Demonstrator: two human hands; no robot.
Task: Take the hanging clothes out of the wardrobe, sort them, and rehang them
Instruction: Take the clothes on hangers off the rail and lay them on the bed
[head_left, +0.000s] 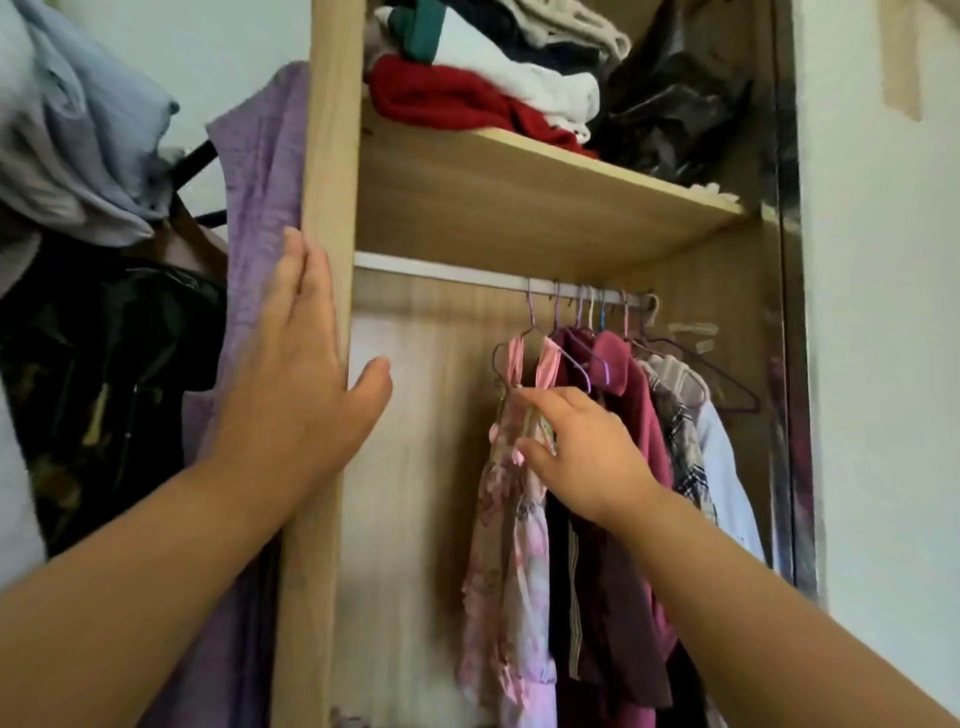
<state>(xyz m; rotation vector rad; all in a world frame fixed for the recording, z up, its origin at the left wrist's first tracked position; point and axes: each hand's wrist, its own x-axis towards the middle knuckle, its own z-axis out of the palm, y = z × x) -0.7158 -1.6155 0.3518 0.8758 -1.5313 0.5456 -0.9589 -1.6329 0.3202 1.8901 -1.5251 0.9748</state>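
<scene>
The hanging clothes (670, 431) crowd the right end of the wardrobe's rod (441, 273) on thin wire hangers, with a pink floral dress (511, 545) leftmost, next to a maroon top (631, 395). The right hand (582, 457) pinches the dress's upper edge between thumb and forefinger, just below its straps. The left hand (301, 374) lies flat with straight fingers against the wardrobe's upright panel (330, 156), beside a purple garment (260, 171), while folded clothes (447, 98) sit on the shelf (519, 202) above.

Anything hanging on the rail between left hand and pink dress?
No: head view shows bare rail and back panel between left hand and pink dress.
</scene>
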